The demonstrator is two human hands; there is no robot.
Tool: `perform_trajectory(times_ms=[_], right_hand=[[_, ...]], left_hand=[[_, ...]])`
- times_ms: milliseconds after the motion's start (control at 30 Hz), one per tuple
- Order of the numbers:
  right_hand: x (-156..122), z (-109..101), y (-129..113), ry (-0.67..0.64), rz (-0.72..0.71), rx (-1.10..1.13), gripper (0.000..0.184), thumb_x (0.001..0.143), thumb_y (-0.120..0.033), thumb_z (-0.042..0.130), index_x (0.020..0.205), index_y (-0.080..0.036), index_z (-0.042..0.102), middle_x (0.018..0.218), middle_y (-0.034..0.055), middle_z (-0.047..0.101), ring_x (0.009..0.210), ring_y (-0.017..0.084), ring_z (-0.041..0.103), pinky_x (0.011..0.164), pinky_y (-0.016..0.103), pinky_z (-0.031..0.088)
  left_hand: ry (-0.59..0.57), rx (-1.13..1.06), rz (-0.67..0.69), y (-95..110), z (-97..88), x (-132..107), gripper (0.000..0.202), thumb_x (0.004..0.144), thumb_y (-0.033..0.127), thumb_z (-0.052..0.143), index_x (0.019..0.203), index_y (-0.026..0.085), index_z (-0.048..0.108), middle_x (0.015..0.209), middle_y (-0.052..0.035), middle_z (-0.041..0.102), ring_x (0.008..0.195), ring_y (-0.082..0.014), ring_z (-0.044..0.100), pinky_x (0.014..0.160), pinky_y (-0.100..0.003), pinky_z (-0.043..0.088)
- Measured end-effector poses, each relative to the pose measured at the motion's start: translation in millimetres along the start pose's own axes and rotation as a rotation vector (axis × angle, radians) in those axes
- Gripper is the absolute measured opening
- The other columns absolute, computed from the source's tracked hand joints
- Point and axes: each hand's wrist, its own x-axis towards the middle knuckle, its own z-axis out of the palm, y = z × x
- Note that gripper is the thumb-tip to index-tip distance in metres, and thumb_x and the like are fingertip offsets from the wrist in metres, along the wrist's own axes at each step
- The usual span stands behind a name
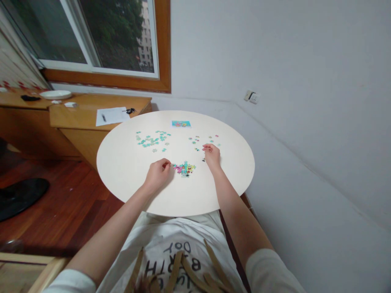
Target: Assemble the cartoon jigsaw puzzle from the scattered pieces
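A partly joined jigsaw puzzle (184,168) with pink, yellow and turquoise cartoon figures lies on the round white table (134,183). At its left edge is my left hand (158,174), with fingers curled together; whatever they may pinch is too small to make out. My right hand (212,155) hovers to the upper right of the joined part, its fingers bent and closed, and I cannot see what is between them. Just below those fingers shows a dark puzzle piece (203,159). Several loose pieces (196,140) lie beyond my right hand.
Many turquoise loose pieces (149,141) spread over the table's left side. A small picture card (181,124) lies at the far edge. Behind on the left, a wooden desk (79,114) bears a paper sheet (111,116) and a white plate (56,94). A wall (290,122) borders the right.
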Motion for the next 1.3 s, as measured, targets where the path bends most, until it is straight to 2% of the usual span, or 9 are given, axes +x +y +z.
perform_trajectory(times_ms=[367, 900, 1300], right_hand=[[-4.0, -0.8, -4.8, -0.027, 0.026, 0.036, 0.021, 0.065, -0.012, 0.04, 0.071, -0.019, 0.059, 0.059, -0.0017, 0.063, 0.058, 0.012, 0.057, 0.064, 0.026, 0.048], [-2.7, -1.3, -3.6, -0.022, 0.019, -0.041, 0.024, 0.064, -0.014, 0.039, 0.07, -0.02, 0.061, 0.062, -0.0007, 0.066, 0.066, 0.015, 0.062, 0.072, 0.029, 0.048], [-2.9, -1.6, -6.9, -0.001, 0.025, -0.027, 0.023, 0.063, -0.014, 0.041, 0.068, -0.02, 0.062, 0.064, 0.0003, 0.066, 0.068, 0.016, 0.062, 0.071, 0.029, 0.048]], left_hand=[[0.092, -0.103, -0.02, -2.4, -1.6, 1.3, 0.029, 0.077, 0.027, 0.042, 0.081, 0.014, 0.068, 0.078, -0.0058, 0.07, 0.071, -0.0179, 0.061, 0.07, -0.027, 0.046], [0.1, -0.129, -0.035, -3.0, -0.8, 2.2, 0.026, 0.076, 0.026, 0.043, 0.08, 0.015, 0.067, 0.074, -0.0049, 0.069, 0.068, -0.0176, 0.06, 0.068, -0.028, 0.045], [0.101, -0.112, -0.036, -1.7, -2.0, 2.3, 0.025, 0.076, 0.025, 0.044, 0.079, 0.016, 0.067, 0.073, -0.0044, 0.07, 0.067, -0.0175, 0.06, 0.067, -0.027, 0.045]])
